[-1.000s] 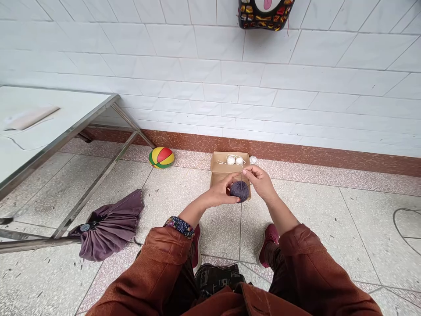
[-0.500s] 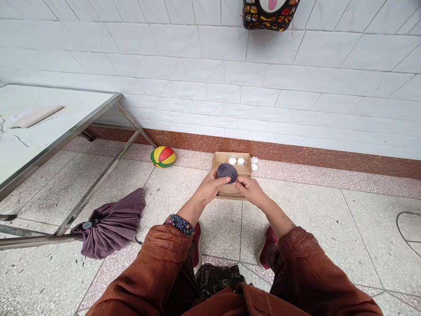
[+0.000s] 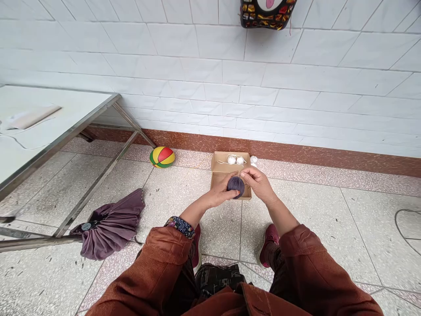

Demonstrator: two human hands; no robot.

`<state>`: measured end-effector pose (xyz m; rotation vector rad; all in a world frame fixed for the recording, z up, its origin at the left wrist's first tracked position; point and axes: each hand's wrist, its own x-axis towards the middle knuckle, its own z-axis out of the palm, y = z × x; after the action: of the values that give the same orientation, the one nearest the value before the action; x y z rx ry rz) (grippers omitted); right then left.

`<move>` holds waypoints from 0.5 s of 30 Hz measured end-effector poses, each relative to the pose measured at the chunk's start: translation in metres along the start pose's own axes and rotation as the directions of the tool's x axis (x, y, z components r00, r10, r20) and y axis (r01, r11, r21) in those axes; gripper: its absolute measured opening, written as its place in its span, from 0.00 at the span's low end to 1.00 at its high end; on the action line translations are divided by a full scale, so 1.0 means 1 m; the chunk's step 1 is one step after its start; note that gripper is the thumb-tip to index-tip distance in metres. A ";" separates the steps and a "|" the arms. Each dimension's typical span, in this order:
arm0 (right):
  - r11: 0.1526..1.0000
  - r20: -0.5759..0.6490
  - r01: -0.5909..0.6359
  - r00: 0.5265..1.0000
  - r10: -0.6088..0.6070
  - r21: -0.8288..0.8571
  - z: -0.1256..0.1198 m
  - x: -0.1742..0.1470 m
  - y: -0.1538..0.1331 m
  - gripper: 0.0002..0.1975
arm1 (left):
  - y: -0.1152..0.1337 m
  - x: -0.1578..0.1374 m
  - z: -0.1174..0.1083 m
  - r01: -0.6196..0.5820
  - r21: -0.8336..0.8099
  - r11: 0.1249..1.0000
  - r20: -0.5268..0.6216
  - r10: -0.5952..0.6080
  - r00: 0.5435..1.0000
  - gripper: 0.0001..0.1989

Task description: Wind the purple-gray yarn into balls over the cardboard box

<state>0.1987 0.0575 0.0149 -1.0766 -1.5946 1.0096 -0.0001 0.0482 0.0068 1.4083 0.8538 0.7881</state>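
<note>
A ball of dark purple-grey yarn (image 3: pixel 234 186) is gripped in my left hand (image 3: pixel 219 192), its thumb across the near side. My right hand (image 3: pixel 257 182) is at the ball's upper right, with thumb and forefinger pinched on what looks like the yarn's strand. Below and behind both hands, an open cardboard box (image 3: pixel 215 166) stands on the floor against the wall. Two white yarn balls (image 3: pixel 235 159) with loose strands sit in its far part. More white yarn (image 3: pixel 253 160) lies just outside the box's right side, partly hidden by my right hand.
On the left stands a white-topped metal-framed table (image 3: pixel 82 105). A folded purple umbrella (image 3: pixel 113 228) lies by its lower bar. Near the wall rests a colourful ball (image 3: pixel 162 157). A dark patterned object (image 3: pixel 267 15) shows at the top, and a wire (image 3: pixel 397 221) at the right.
The yarn ball has moved slightly right and toward me, and turned in my left hand. My right hand has risen from its lower right edge to its upper right.
</note>
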 end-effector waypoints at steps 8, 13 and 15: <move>0.992 -0.079 -0.093 0.993 0.086 -0.084 0.008 0.002 0.014 0.13 | 0.010 -0.006 0.009 0.102 -0.283 0.954 0.088 -0.080 0.993 0.40; 0.985 0.011 -0.117 0.993 0.120 -0.129 0.015 -0.001 0.020 0.10 | 0.012 -0.006 0.009 0.108 -0.521 0.847 0.019 -0.115 0.993 0.35; 0.980 0.046 -0.109 0.992 0.118 -0.163 0.018 -0.002 0.023 0.08 | 0.013 -0.004 0.007 0.081 -0.577 0.812 -0.023 -0.115 0.993 0.32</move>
<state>0.1863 0.0595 -0.0108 -1.2716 -1.6984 1.0074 0.0039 0.0415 0.0196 0.7958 0.6452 0.9152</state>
